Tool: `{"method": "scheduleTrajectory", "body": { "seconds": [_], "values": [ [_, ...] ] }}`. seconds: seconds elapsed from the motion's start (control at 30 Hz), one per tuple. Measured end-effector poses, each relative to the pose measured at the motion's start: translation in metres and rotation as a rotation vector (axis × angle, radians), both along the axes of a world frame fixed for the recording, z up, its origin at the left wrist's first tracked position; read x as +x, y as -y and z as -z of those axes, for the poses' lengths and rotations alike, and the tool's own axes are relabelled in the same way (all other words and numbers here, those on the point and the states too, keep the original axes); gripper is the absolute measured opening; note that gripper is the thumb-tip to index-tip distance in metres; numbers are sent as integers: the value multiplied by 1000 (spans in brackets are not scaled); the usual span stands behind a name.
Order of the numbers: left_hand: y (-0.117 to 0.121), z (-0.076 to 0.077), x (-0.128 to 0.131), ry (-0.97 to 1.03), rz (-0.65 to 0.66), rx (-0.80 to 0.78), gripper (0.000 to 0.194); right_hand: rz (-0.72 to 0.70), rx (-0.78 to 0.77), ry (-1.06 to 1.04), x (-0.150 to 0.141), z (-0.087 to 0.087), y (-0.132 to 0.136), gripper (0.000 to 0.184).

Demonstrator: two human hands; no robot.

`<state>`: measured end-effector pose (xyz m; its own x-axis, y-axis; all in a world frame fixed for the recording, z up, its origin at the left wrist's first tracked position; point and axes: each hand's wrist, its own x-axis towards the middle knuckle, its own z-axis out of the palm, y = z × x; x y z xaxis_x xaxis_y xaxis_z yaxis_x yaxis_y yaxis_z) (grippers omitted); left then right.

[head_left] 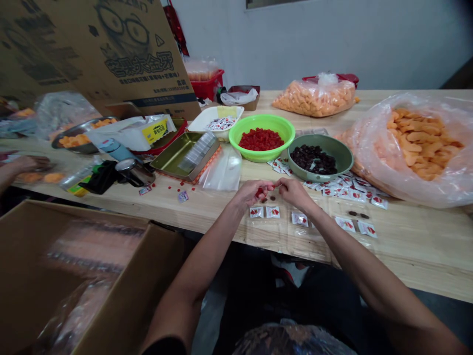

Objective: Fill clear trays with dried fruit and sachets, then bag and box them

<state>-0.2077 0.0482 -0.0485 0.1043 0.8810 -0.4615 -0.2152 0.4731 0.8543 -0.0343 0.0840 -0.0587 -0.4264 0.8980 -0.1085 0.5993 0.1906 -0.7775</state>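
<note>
My left hand (252,193) is curled around several small red candy pieces, which show between its fingers. Close beside it, my right hand (293,191) has its thumb and forefinger together in a pinch near the left fingertips; whatever they hold is too small to make out. Beneath both hands lie clear plastic trays (266,231). Small white sachets with red print (273,212) sit in their compartments, and a dark brown piece (272,198) lies by the left hand. Two more dark pieces (359,215) are in the right-hand tray.
Behind my hands stand a bright green bowl (236,139) of red pieces and a grey-green bowl (318,173) of dark pieces. Loose sachets (354,193) surround the latter. An open bag of orange pieces (424,143) is at right. A cardboard box (155,266) stands left; another person's hand (31,163) is beyond.
</note>
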Motion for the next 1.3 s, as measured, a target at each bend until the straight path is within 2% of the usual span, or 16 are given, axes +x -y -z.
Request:
{"method": "scheduleTrajectory", "body": {
  "seconds": [0.1, 0.17, 0.3, 0.4, 0.53, 0.6, 0.7, 0.8, 0.9, 0.97, 1.03, 1.1, 1.2, 1.3],
  "values": [
    [-2, 6, -2, -246, -13, 32, 23, -236, 154, 343, 3, -4, 7, 35],
    [-3, 11, -3, -424, -41, 64, 25, -302, 169, 447, 4, -5, 10, 36],
    [0, 14, -5, -570, -30, 142, 15, -212, 204, 415, 12, -3, 4, 41],
    [2, 10, -2, -749, 102, 209, 9, -156, 181, 346, 18, -4, -2, 42],
    [1, 7, 11, -1180, 321, 245, 24, -293, 138, 280, 19, -4, 5, 41],
    [-2, 8, 18, -1250, 362, 229, 22, -342, 140, 285, 18, -2, 13, 46],
    [-4, 10, 20, -1260, 377, 224, 19, -357, 128, 356, 16, 2, 21, 54],
    [-5, 7, 15, -1240, 380, 285, 19, -366, 142, 340, 18, 3, 22, 51],
    [-6, 5, 8, -1232, 386, 372, 24, -222, 117, 162, 25, -3, 17, 38],
    [-6, 6, 5, -1230, 414, 406, 24, -3, -82, -26, 34, -11, 10, 26],
    [-7, 7, 4, -1224, 438, 417, 20, 217, -385, -267, 49, -19, 3, 16],
    [-7, 7, 2, -1227, 424, 423, 21, 334, -610, -495, 71, -25, -2, 19],
    [-7, 3, 1, -1112, 322, 412, 34, 324, -684, -599, 107, -33, -5, 30],
    [-9, -4, 8, -800, 218, 276, 35, 253, -617, -473, 134, -37, -2, 27]
  ]
}}
